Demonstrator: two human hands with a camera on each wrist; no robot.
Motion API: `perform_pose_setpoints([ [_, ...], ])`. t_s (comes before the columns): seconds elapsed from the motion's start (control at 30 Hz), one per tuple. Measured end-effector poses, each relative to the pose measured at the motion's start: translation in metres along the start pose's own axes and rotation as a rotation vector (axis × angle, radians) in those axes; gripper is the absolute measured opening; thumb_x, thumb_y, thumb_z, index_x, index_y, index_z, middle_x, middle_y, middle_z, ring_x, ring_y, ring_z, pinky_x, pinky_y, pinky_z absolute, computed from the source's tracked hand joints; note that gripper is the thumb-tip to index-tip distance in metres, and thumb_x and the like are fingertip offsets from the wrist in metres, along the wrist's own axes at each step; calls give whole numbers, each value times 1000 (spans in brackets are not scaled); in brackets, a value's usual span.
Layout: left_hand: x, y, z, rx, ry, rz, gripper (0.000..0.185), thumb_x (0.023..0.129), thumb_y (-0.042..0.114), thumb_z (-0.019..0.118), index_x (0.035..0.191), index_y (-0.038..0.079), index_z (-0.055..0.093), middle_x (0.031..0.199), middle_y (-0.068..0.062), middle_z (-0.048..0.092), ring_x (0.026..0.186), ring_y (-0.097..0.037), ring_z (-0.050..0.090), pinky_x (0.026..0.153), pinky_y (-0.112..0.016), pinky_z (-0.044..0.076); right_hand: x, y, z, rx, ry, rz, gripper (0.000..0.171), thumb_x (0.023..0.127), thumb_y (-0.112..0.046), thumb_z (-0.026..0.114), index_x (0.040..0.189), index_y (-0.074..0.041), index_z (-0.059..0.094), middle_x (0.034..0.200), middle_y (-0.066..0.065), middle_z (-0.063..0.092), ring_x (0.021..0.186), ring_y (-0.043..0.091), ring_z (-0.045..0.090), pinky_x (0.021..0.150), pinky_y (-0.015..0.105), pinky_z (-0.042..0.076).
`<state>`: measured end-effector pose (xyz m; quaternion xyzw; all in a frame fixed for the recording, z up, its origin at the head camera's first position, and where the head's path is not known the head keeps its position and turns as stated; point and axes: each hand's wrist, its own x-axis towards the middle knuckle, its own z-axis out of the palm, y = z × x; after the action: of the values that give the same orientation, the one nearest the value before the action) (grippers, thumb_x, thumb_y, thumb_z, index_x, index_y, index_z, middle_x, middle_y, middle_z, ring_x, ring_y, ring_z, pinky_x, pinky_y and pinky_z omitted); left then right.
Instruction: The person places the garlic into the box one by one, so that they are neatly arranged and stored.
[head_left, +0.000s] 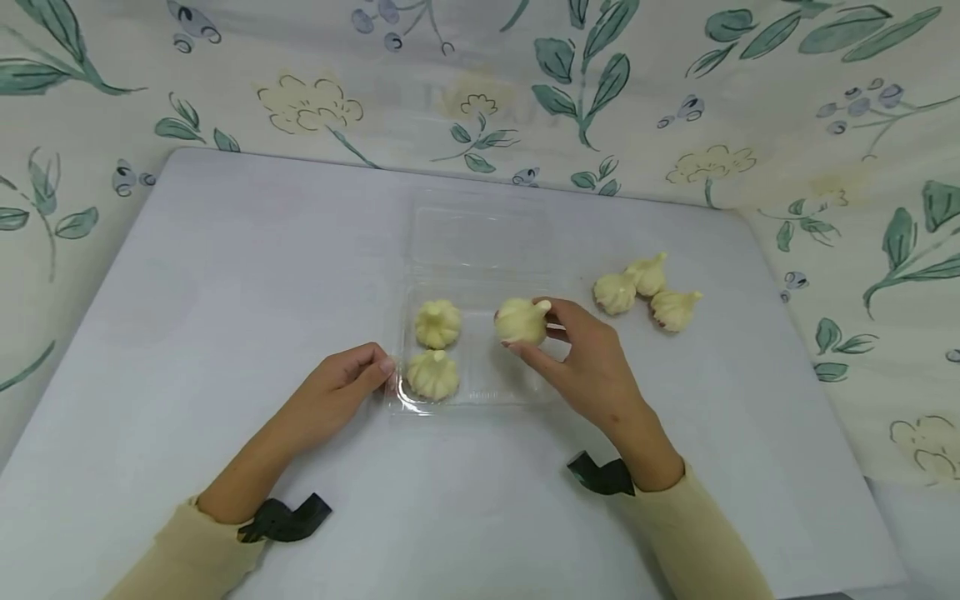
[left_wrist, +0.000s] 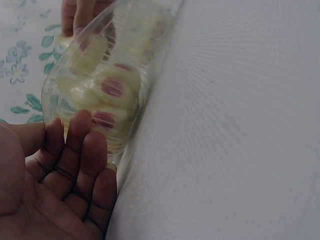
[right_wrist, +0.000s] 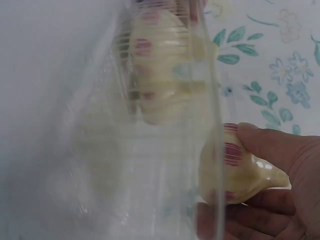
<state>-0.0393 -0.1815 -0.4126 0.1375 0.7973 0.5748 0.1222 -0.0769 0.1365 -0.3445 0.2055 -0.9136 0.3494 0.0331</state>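
Observation:
A clear plastic clamshell tray (head_left: 487,375) lies open on the white table (head_left: 225,275), with its lid (head_left: 480,233) folded back. Two garlic bulbs (head_left: 437,323) (head_left: 432,374) sit in the tray's left side. My right hand (head_left: 530,327) holds a third garlic bulb (head_left: 517,319) just over the tray's right side. In the right wrist view that held bulb (right_wrist: 235,170) shows behind the tray wall (right_wrist: 150,175). My left hand (head_left: 375,371) rests its fingertips (left_wrist: 75,140) against the tray's near left corner (left_wrist: 50,95), with relaxed fingers. Bulbs (left_wrist: 105,95) show through the plastic.
Three more garlic bulbs (head_left: 614,293) (head_left: 648,275) (head_left: 675,309) lie loose on the table to the right of the tray. A flower-and-leaf patterned cloth (head_left: 825,167) hangs behind and beside the table. Black straps sit on both wrists.

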Motion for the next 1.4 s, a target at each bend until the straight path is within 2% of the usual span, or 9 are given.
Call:
perform_pose_setpoints([
  [0.17, 1, 2, 1, 4, 7, -3, 26, 103, 30, 48, 87, 13, 59, 84, -4, 58, 82, -20, 52, 72, -27, 42, 7, 1, 13, 2, -37, 0, 55, 83, -33, 77, 125, -6, 56, 121, 4, 60, 109, 17, 59, 87, 29, 51],
  [0.33, 1, 4, 1, 14, 8, -8, 26, 103, 31, 48, 87, 13, 59, 84, -4, 58, 82, -21, 52, 71, -27, 42, 15, 3, 22, -29, -78, 56, 56, 84, -38, 75, 126, -7, 55, 120, 4, 59, 108, 18, 60, 87, 33, 51],
  [0.5, 2, 4, 0, 18, 8, -14, 25, 102, 31, 49, 87, 14, 60, 84, -4, 58, 81, -21, 52, 70, -27, 42, 20, 5, 30, -87, -124, 113, 55, 84, -42, 74, 124, -9, 55, 114, 3, 61, 102, 20, 62, 86, 33, 51],
  [0.73, 1, 4, -1, 28, 16, -14, 25, 102, 30, 49, 87, 14, 60, 83, -3, 59, 81, -20, 53, 72, -27, 42, 26, 4, 41, -185, -148, 120, 57, 85, -42, 74, 125, -7, 55, 110, 4, 62, 94, 19, 61, 79, 34, 50],
  [0.83, 1, 4, -1, 20, 14, -18, 26, 102, 30, 49, 87, 12, 60, 83, -3, 59, 82, -20, 53, 72, -27, 42, 28, 2, 44, -229, -162, 129, 59, 85, -43, 72, 128, -6, 55, 113, 5, 63, 98, 20, 61, 81, 36, 50],
  [1.03, -2, 3, -1, 21, 15, -30, 27, 102, 31, 49, 87, 11, 60, 84, -4, 59, 81, -20, 53, 71, -27, 42, 28, 0, 47, -254, -162, 126, 62, 86, -44, 72, 130, -5, 54, 118, 8, 63, 106, 23, 61, 86, 39, 49],
  [1.4, -2, 2, 0, 29, 18, -24, 25, 102, 31, 49, 87, 15, 60, 83, -1, 60, 81, -19, 54, 72, -27, 43, 26, 2, 48, -256, -143, 107, 61, 85, -42, 74, 131, -8, 54, 118, 7, 64, 105, 22, 62, 85, 40, 50],
])
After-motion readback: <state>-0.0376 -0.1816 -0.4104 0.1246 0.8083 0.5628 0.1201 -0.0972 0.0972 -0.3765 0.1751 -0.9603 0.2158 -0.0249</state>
